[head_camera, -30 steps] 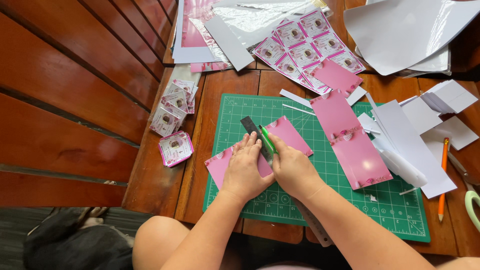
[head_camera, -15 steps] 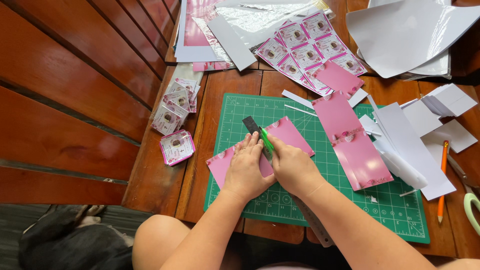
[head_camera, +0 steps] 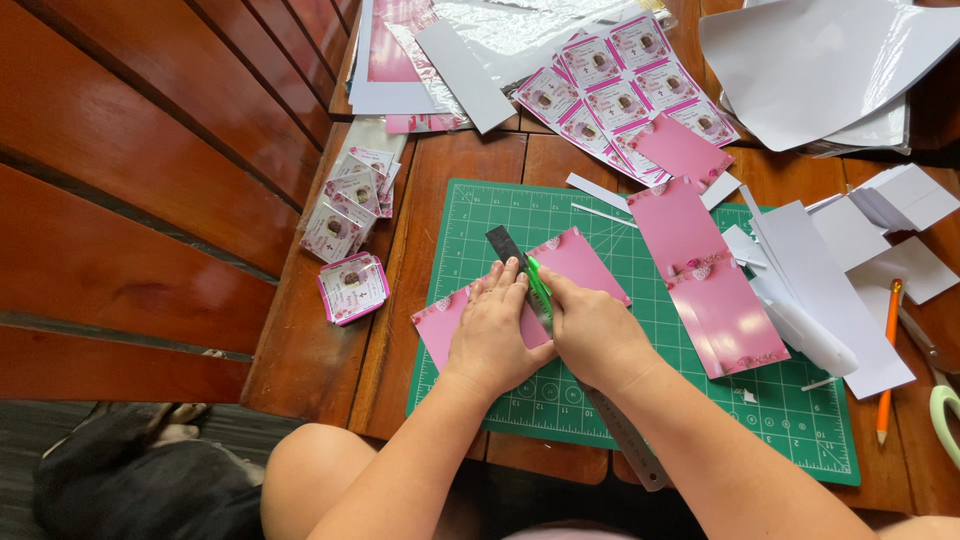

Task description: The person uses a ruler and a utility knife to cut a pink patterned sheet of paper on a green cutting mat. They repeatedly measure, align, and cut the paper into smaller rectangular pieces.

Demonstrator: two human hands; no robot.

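A brown wooden worktop (head_camera: 450, 190) carries a green gridded cutting mat (head_camera: 640, 400). Near the mat's left edge lies a pink printed card sheet (head_camera: 580, 262). The left hand (head_camera: 492, 335) presses flat on a metal ruler (head_camera: 628, 440) crossing it. The right hand (head_camera: 592, 335) grasps a green craft knife (head_camera: 538, 290) against the ruler.

Pink-bordered square labels (head_camera: 352, 215) piled left of the mat; printed sheet (head_camera: 625, 75) above

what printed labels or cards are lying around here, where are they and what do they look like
Sheet of labels: top centre of the table, uncut grid of pink-and-white squares with small pictures.
Pile of cut labels: left of the green cutting mat, small pink-bordered squares.
Single label stack: below that pile, near the table edge.
No screens or signs.
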